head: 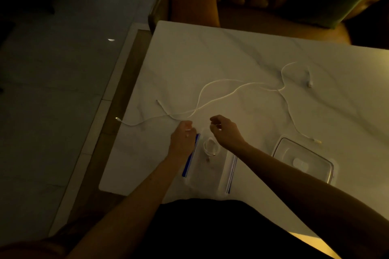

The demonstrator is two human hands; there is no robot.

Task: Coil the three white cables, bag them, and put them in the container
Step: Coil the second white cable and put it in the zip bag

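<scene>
Head view, dim and yellowish: a pale marble-look table (189, 52) fills most of the scene. Near its front right sits a clear plastic container (303, 160), and just left of it a clear zip bag (210, 172) with a blue strip along one edge. One coiled cable (211, 147) lies at the bag, seemingly inside it, though the light makes that hard to confirm. Two loose cables are spread out behind: the first cable (212, 101) runs from the left edge toward the middle, and the second cable (292, 115) winds back and down toward the container. They cross each other mid-table.

The left hand (182, 135) hovers at the bag's blue edge, fingers curled; whether it pinches the bag I cannot tell. The right hand (224, 131) hangs above the coil with fingers loosely bent, and something small glints at its fingertips, but what it has is unclear.

These cables look light, limp and a bit springy, so I judge a coil would loosen if let go; starting from a plug end seems best. The bag looks thin and slippery.

No brand, label or writing is readable anywhere.
</scene>
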